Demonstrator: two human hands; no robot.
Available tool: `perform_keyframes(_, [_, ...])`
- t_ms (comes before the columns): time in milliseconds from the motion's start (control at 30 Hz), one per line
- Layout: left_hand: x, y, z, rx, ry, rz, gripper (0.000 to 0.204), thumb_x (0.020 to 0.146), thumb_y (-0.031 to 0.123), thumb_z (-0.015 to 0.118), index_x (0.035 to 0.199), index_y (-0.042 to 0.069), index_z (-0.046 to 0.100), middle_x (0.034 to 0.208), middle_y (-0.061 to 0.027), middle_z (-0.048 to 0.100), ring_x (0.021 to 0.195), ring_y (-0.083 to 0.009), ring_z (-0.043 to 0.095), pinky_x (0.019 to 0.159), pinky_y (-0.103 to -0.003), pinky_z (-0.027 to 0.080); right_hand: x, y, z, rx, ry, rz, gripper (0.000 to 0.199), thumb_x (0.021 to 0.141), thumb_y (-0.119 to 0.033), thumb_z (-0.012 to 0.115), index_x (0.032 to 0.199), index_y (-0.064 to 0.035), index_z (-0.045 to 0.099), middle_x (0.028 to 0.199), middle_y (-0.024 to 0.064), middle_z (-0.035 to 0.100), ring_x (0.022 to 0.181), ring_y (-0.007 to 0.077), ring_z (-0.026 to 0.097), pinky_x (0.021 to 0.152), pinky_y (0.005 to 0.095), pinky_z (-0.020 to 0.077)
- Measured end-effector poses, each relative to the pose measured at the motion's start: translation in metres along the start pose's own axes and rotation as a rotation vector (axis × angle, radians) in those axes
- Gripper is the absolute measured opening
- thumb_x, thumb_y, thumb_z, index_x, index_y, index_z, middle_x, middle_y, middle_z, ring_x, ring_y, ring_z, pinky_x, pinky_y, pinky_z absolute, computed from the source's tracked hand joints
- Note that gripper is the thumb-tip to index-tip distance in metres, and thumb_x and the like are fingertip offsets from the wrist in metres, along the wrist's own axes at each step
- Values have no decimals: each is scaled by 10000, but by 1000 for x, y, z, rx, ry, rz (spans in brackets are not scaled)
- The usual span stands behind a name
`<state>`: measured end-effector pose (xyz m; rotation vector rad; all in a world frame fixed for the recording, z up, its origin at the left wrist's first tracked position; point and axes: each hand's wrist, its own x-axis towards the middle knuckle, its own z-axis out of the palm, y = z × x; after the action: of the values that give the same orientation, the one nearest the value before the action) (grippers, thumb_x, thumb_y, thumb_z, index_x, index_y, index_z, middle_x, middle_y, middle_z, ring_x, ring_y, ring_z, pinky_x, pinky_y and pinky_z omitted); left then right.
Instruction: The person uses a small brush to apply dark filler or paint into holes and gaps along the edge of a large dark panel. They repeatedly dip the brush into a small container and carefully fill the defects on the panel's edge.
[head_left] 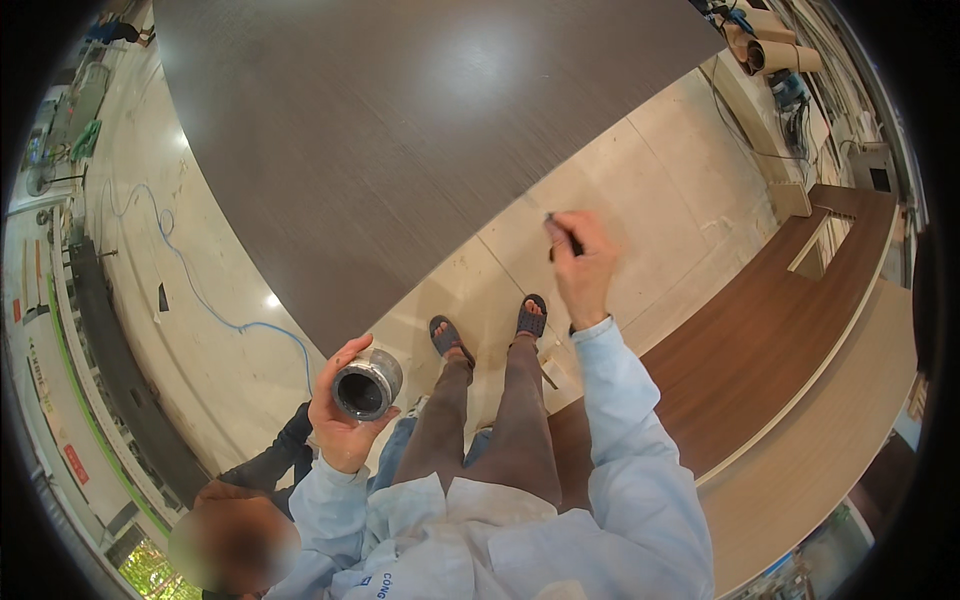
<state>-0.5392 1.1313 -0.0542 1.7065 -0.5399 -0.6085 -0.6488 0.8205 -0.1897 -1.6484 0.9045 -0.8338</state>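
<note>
At eight o'clock, just beside the nearest corner of the dark board [400, 150] as viewed from above, a jar [384, 366] is being held by the left hand [336, 426], its side being clasped between thumb and fingers. A spill is probably being risked there: the mouth is being shown uncovered, so a tilt or a loosened hold could be sending the contents onto the floor [655, 200] or the board. Toward two o'clock, the fingers of the right hand [585, 260] are being pressed together, apparently on a small dark piece [550, 219] that is mostly being hidden; a drop or a stray smear could be caused by a slackened pinch. Farther out at eight o'clock, a knock to the left arm could be coming from the co-worker's sleeve [268, 462]. As for looks, the jar is being seen as squat and round, its grey wall being marked with stains, its rim being coated darkly and its inside appearing nearly black; how full it is cannot be told. Beyond, from ten to one o'clock, the board's grained brown-grey face is being brightened by glare, under which flaws could be being missed.
</note>
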Motion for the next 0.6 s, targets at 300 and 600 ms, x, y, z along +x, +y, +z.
perform_keyframes(300, [-5, -8, -4, -23, 15, 16, 887, 705, 83, 962, 1472, 85, 515, 1503, -244, 549, 1426, -339, 512, 1175, -450, 411, 27, 8, -14, 35, 266, -7, 85, 928, 4, 732, 1012, -15, 732, 899, 76, 675, 699, 138, 617, 607, 283, 470])
perform_keyframes(600, [-4, -7, -6, 43, 7, 47, 878, 712, 44, 933, 1479, 95, 507, 1521, -250, 530, 1435, -349, 503, 1176, -456, 415, -13, 8, 2, 7, -8, -55, 56, 946, 6, 734, 1000, -6, 723, 897, 35, 663, 645, 89, 583, 560, 248, 452])
